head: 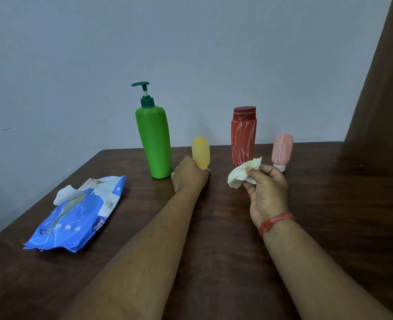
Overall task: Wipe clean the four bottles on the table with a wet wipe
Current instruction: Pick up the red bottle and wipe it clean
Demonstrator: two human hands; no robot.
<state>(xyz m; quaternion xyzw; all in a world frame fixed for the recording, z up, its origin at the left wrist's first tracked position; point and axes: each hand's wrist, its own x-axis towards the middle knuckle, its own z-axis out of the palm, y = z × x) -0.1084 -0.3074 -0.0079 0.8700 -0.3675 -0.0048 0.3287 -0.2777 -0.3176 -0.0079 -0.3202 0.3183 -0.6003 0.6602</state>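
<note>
The left hand (189, 173) is covering the base and cap of the yellow bottle (200, 151), and its fingers are curling out of sight behind it. The crumpled wipe (241, 173) is hiding the foot of the red bottle (243, 137). Small print on the blue wipes pack (75, 218) is staying too fine to read. The tabletop (343, 204) is running off the right, left and near edges, and both forearms are leaving at the bottom

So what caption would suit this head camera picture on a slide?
Left hand grips the yellow bottle's base while the right hand holds a crumpled wet wipe beside it.
</note>
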